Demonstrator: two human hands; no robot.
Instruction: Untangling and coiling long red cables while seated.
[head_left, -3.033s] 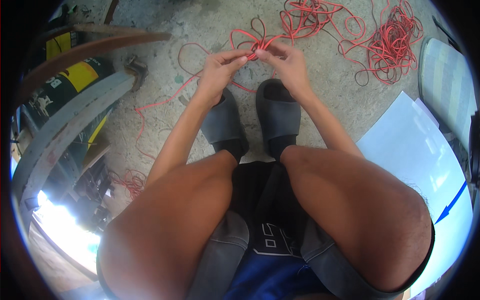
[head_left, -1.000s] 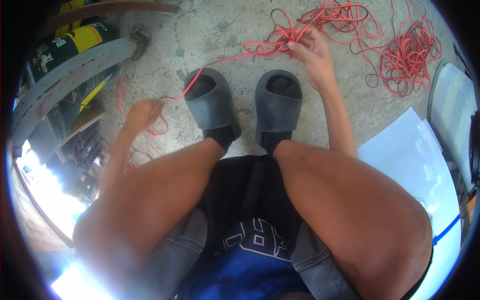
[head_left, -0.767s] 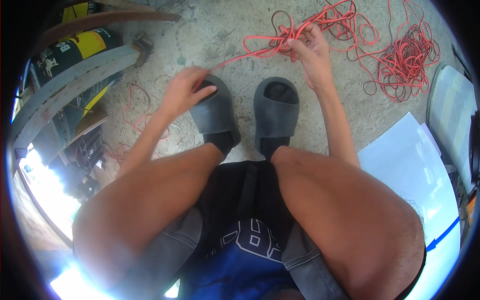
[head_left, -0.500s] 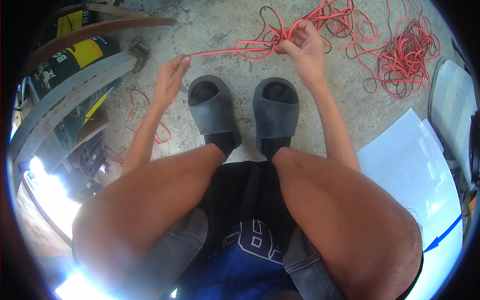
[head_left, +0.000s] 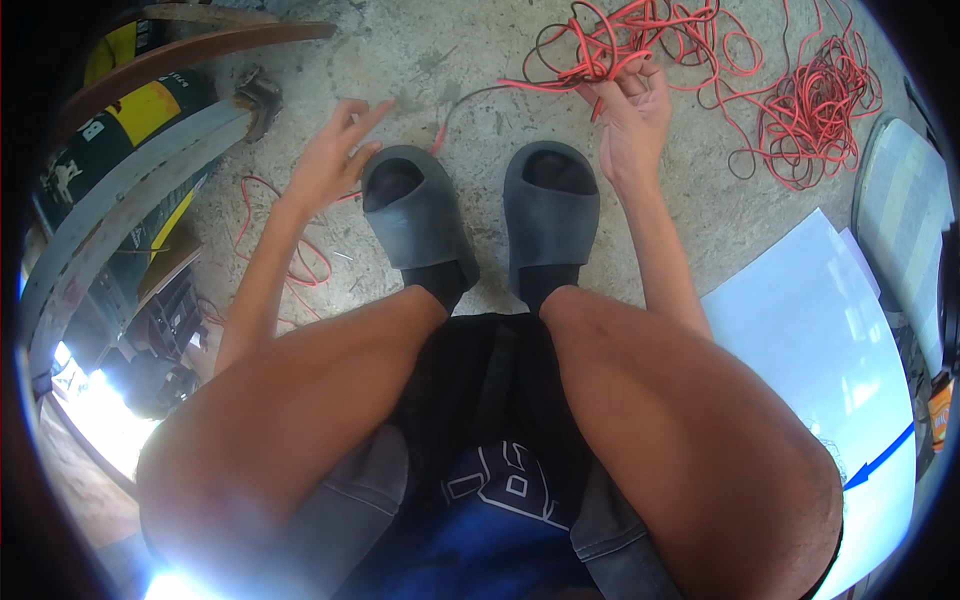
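A tangled red and black electrical wire point(head_left: 600, 60) spreads over the floor ahead of my feet. My right hand point(head_left: 635, 120) pinches a looped bunch of it between thumb and fingers. My left hand point(head_left: 335, 155) is beside the left slipper point(head_left: 425, 220), fingers apart and holding nothing. From the bunch, a single strand curves toward the left slipper's toe and passes out of sight behind it. Another length of red wire point(head_left: 310, 265) lies in loose loops under my left forearm.
A larger heap of the wire point(head_left: 815, 110) lies at the far right, near a pale padded panel point(head_left: 905, 220). A white sheet point(head_left: 810, 350) is beside my right leg. At the left stand a curved metal frame point(head_left: 150, 165) and dark packages with yellow patches point(head_left: 150, 110).
My left hand has let go of the taut strand, opened and moved slightly left and nearer. That strand now droops to the floor. My right hand has shifted slightly right with the bunch.
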